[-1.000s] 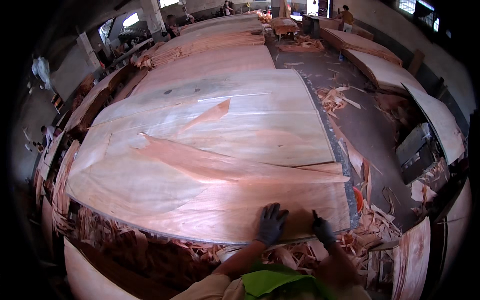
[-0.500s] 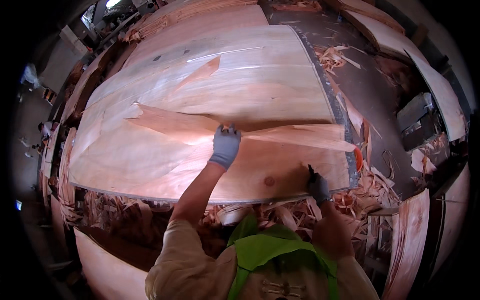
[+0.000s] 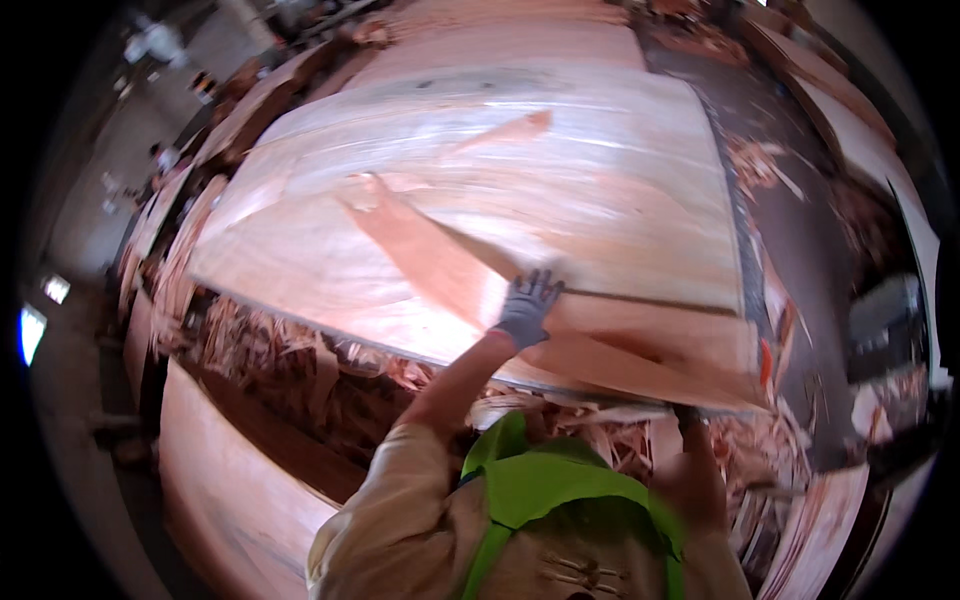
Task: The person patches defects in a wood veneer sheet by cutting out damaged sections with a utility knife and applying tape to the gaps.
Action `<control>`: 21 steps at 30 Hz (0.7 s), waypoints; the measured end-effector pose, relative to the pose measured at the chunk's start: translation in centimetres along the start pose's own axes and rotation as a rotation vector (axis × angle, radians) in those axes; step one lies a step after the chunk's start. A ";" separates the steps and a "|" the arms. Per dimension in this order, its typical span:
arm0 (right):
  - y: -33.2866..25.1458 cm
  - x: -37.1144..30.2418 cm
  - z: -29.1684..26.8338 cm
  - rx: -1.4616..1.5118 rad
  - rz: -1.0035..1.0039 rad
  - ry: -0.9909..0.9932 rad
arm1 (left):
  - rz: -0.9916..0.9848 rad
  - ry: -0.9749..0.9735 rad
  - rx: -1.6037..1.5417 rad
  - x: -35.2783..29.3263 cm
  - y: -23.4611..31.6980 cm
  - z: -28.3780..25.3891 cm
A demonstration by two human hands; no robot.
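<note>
Since the earlier frame, left hand (image 3: 527, 308) moved further over the veneer (image 3: 560, 190), fingers spread flat; right hand (image 3: 686, 412) unclear; pressing evenly seems best.

Pale pinkish-tan veneer sheet (image 3: 560, 180), grey glove (image 3: 527, 308), neon-green vest (image 3: 540, 490)

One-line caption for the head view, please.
Gloved left hand presses on a reddish veneer strip atop a large veneer sheet; right hand at its near edge.
</note>
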State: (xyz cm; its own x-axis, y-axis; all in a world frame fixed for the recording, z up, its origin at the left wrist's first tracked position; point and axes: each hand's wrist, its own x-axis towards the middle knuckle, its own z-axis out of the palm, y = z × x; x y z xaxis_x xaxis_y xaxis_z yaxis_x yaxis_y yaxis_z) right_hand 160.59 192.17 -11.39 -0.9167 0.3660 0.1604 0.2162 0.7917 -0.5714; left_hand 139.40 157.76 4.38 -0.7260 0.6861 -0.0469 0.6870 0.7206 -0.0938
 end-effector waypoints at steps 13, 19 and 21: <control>1.6 0.2 -0.1 -0.007 -0.006 -0.002 | -0.048 0.222 0.142 -2.3 -1.5 -4.4; -2.6 1.2 -1.2 0.115 0.156 -0.057 | -0.211 0.474 0.342 -6.7 -13.7 -13.8; -5.1 1.4 -2.8 -0.030 0.301 -0.053 | -0.290 0.562 0.348 -7.0 -21.2 -15.5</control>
State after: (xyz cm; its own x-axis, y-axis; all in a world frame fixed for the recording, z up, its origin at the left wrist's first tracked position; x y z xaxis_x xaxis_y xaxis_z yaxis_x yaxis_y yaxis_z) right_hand 159.13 189.98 -6.03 -0.8260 0.5609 -0.0556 0.4899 0.6656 -0.5630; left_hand 130.40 139.24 22.13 -0.6875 0.4876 0.5382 0.3517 0.8719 -0.3406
